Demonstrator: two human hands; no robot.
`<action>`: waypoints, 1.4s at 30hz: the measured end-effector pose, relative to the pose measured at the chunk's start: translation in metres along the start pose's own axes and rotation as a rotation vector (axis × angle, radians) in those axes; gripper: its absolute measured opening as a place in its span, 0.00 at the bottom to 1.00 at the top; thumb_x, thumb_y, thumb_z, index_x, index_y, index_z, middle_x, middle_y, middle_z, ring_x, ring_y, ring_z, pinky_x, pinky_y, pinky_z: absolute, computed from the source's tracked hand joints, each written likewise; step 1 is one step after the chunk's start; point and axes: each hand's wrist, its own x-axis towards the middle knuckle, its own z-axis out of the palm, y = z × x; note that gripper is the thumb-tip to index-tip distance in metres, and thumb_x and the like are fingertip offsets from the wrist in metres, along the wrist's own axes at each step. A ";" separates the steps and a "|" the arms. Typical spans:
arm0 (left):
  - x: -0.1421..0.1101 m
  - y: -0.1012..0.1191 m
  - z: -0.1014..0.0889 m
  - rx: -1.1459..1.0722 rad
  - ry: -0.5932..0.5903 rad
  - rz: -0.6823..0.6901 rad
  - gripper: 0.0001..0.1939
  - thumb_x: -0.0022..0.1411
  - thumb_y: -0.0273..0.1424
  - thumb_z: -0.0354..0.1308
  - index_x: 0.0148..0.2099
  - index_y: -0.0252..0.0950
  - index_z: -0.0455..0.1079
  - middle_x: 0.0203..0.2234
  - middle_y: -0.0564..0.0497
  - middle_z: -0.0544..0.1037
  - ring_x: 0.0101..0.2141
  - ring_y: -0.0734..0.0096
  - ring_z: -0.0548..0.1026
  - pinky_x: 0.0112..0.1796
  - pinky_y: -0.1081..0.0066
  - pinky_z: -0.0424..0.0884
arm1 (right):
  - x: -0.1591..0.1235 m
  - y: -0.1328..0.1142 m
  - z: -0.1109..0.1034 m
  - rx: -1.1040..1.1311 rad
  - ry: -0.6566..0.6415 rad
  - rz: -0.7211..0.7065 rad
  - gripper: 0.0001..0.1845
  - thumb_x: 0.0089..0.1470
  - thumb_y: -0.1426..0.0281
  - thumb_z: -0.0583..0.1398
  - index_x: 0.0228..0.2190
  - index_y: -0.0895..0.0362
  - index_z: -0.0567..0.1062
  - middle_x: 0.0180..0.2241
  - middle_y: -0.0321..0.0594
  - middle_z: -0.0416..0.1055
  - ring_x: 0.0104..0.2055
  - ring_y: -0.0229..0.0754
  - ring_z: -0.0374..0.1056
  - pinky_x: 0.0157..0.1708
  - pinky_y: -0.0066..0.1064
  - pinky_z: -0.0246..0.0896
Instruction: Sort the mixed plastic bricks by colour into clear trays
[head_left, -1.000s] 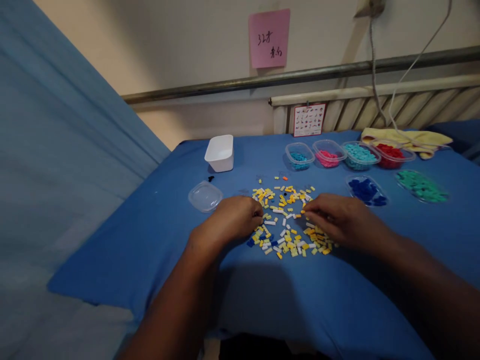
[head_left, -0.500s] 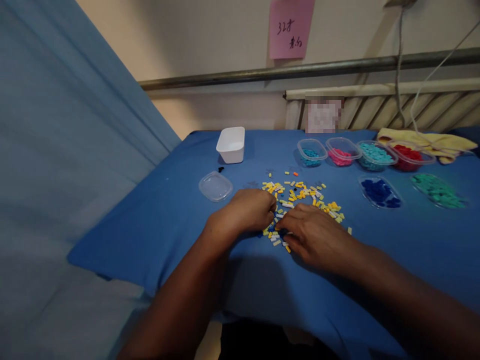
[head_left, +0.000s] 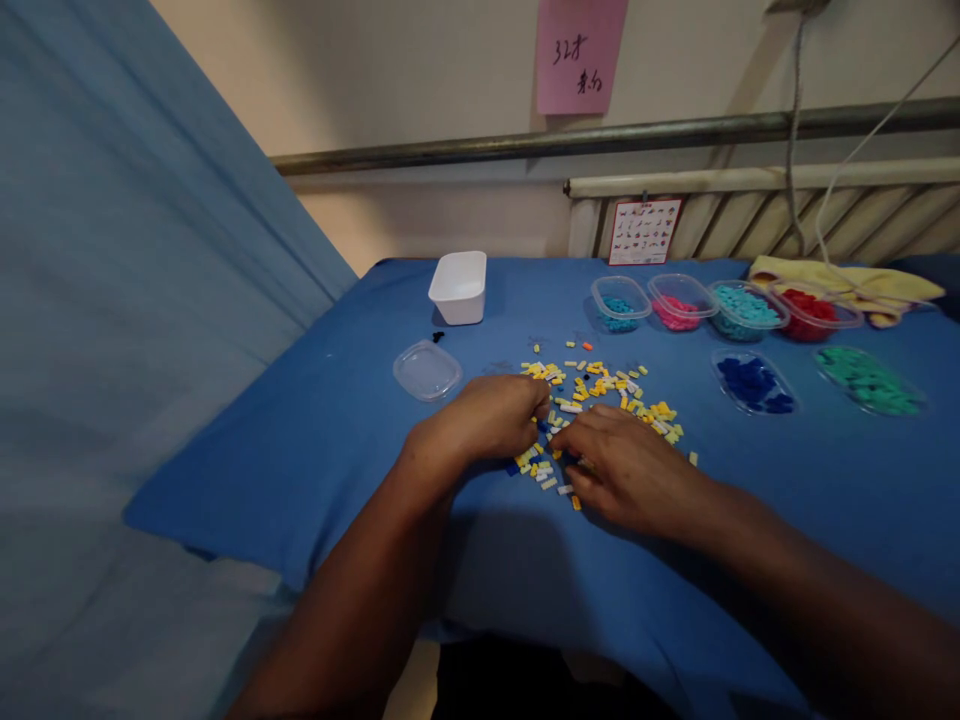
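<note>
A scatter of small yellow, white and blue bricks (head_left: 600, 388) lies on the blue cloth (head_left: 315, 440). My left hand (head_left: 491, 417) rests on the pile's left side with its fingers curled in; what they hold is hidden. My right hand (head_left: 626, 468) lies over the pile's near right part, fingertips pinched together close to the left hand's. Whatever is between them is too small to make out.
A white tub (head_left: 459, 286) and a clear lid (head_left: 427, 370) sit at the left. Clear tubs of sorted bricks line the back right: light blue (head_left: 621, 304), pink (head_left: 679, 302), turquoise (head_left: 746, 310), red (head_left: 814, 312). Lids hold dark blue (head_left: 754, 382) and green bricks (head_left: 868, 380). A yellow cloth (head_left: 840, 280) lies behind.
My right hand has moved left across the pile until its fingertips meet my left hand's. The left hand has barely shifted. The view has swung a little.
</note>
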 end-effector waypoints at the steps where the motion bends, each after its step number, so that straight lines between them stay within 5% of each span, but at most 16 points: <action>1: 0.000 0.000 0.000 0.003 0.012 0.006 0.16 0.61 0.25 0.59 0.49 0.41 0.79 0.43 0.47 0.85 0.39 0.59 0.79 0.34 0.66 0.64 | -0.001 0.003 -0.003 0.022 0.028 0.002 0.10 0.62 0.73 0.61 0.44 0.57 0.82 0.40 0.47 0.79 0.44 0.52 0.72 0.48 0.44 0.64; 5: 0.000 0.003 0.002 0.016 0.027 0.048 0.12 0.64 0.26 0.58 0.46 0.41 0.81 0.44 0.47 0.85 0.42 0.58 0.80 0.35 0.66 0.64 | -0.007 0.025 -0.017 0.112 0.172 0.093 0.12 0.63 0.70 0.61 0.46 0.55 0.82 0.41 0.45 0.81 0.45 0.50 0.75 0.47 0.41 0.67; 11: 0.006 0.006 0.002 -0.057 0.111 0.096 0.08 0.63 0.27 0.59 0.40 0.38 0.80 0.38 0.46 0.84 0.36 0.61 0.77 0.35 0.67 0.65 | -0.012 0.047 -0.022 0.299 0.258 0.309 0.08 0.64 0.67 0.61 0.38 0.54 0.82 0.33 0.38 0.78 0.32 0.42 0.72 0.33 0.33 0.64; 16: 0.022 0.012 0.014 -0.671 0.214 0.075 0.08 0.64 0.34 0.60 0.39 0.36 0.78 0.27 0.52 0.78 0.28 0.69 0.71 0.30 0.71 0.64 | -0.001 0.038 -0.010 0.420 0.389 0.254 0.06 0.64 0.68 0.63 0.41 0.54 0.80 0.32 0.37 0.77 0.33 0.41 0.72 0.33 0.32 0.65; 20: 0.033 0.020 0.024 -1.206 0.173 -0.033 0.15 0.61 0.43 0.67 0.38 0.35 0.78 0.26 0.51 0.80 0.26 0.73 0.73 0.31 0.72 0.69 | 0.003 0.037 -0.009 0.441 0.472 0.253 0.08 0.65 0.69 0.63 0.45 0.53 0.79 0.35 0.37 0.78 0.36 0.41 0.74 0.36 0.32 0.68; 25: 0.039 0.023 0.025 -1.411 0.160 -0.108 0.19 0.52 0.43 0.76 0.37 0.34 0.78 0.27 0.49 0.83 0.27 0.75 0.76 0.33 0.74 0.73 | 0.001 0.037 -0.016 0.377 0.505 0.186 0.09 0.64 0.73 0.63 0.45 0.53 0.79 0.37 0.37 0.79 0.37 0.41 0.74 0.38 0.33 0.68; 32: 0.042 0.030 0.029 -1.394 0.215 -0.125 0.23 0.52 0.42 0.77 0.42 0.36 0.74 0.28 0.50 0.83 0.28 0.72 0.79 0.31 0.73 0.73 | -0.003 0.047 -0.034 0.317 0.437 0.236 0.03 0.58 0.73 0.64 0.36 0.54 0.77 0.30 0.33 0.75 0.29 0.37 0.68 0.32 0.29 0.60; 38: 0.036 0.013 0.010 -1.121 0.474 -0.189 0.20 0.60 0.45 0.71 0.48 0.37 0.80 0.34 0.49 0.84 0.32 0.69 0.80 0.32 0.71 0.73 | -0.048 0.129 -0.081 -0.216 0.566 0.638 0.08 0.58 0.70 0.62 0.39 0.57 0.80 0.35 0.42 0.80 0.33 0.44 0.71 0.35 0.34 0.59; 42: 0.032 -0.008 0.003 -0.898 0.582 -0.211 0.18 0.63 0.46 0.68 0.48 0.39 0.81 0.39 0.49 0.86 0.39 0.63 0.82 0.41 0.66 0.78 | -0.065 0.169 -0.090 -0.360 0.402 0.769 0.12 0.61 0.70 0.61 0.44 0.58 0.82 0.40 0.47 0.83 0.38 0.48 0.75 0.37 0.35 0.60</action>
